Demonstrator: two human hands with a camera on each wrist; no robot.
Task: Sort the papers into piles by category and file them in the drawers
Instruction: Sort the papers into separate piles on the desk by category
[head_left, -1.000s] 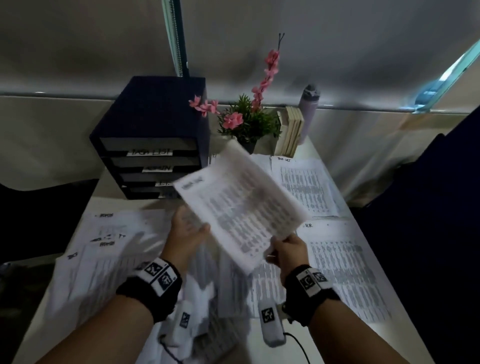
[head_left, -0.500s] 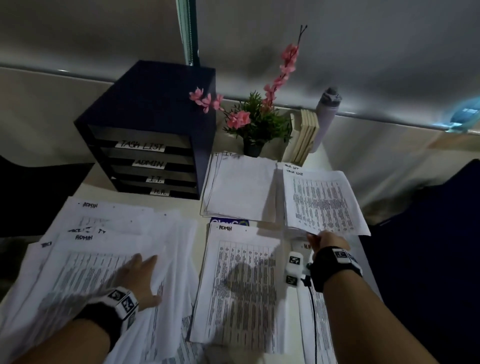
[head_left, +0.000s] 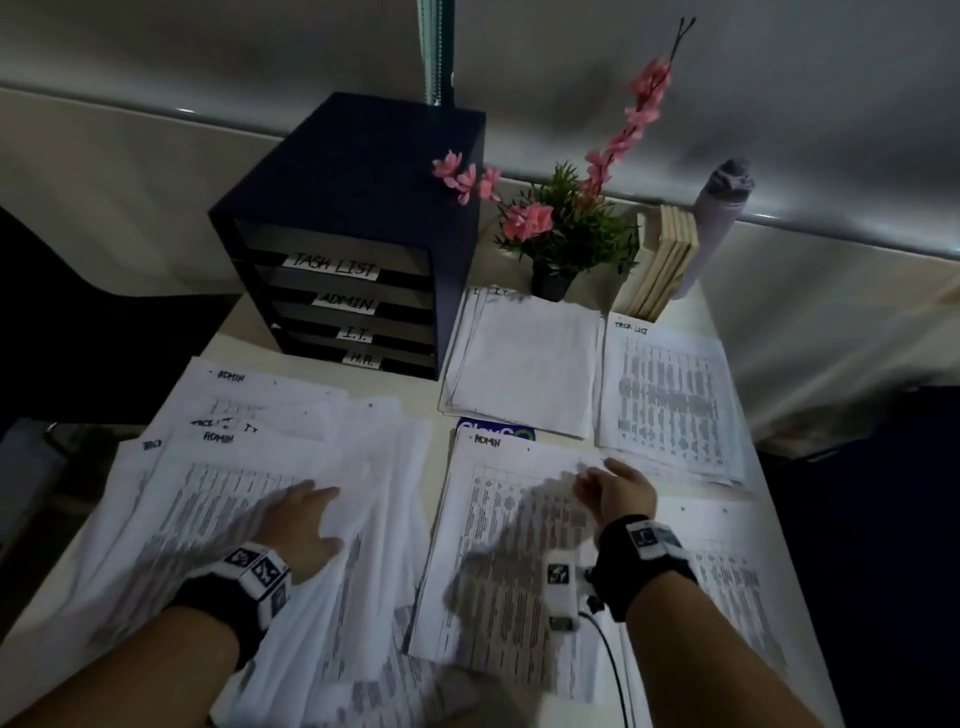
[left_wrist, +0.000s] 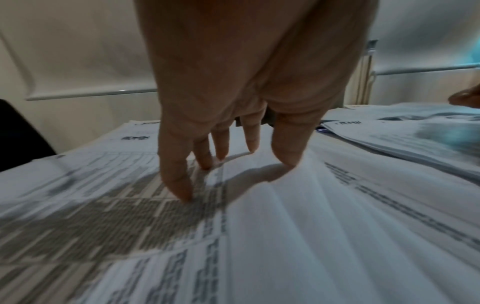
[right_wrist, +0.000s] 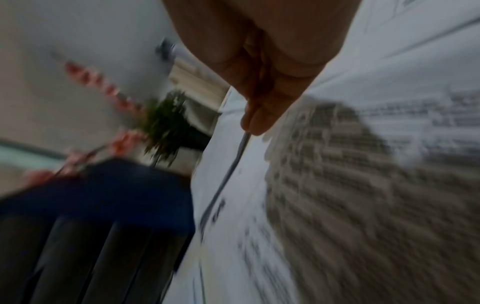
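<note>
A loose heap of printed sheets (head_left: 270, 493) covers the left of the table. My left hand (head_left: 306, 519) lies on it with fingers spread, and the fingertips (left_wrist: 182, 185) touch the top sheet (left_wrist: 130, 226). My right hand (head_left: 613, 488) hovers over the pile headed ADMIN (head_left: 498, 545), fingers relaxed and holding nothing; the right wrist view is blurred. Behind it lie a pile headed TASK LIST (head_left: 670, 400) and a pile with a blank top sheet (head_left: 524, 358). The dark drawer unit (head_left: 358, 234) stands at the back, labelled TASK LIST, ADMIN, I.T. and H.R.
A potted plant with pink flowers (head_left: 566, 234), upright books (head_left: 665, 260) and a grey bottle (head_left: 717, 208) stand at the back right. Another printed pile (head_left: 727, 571) lies under my right forearm near the table's right edge. A blue sticker (head_left: 493, 431) shows between piles.
A second ago both hands held one sheet up. The right hand laid it at the TASK LIST pile, then moved left over the ADMIN pile. The left hand dropped onto the loose heap.
</note>
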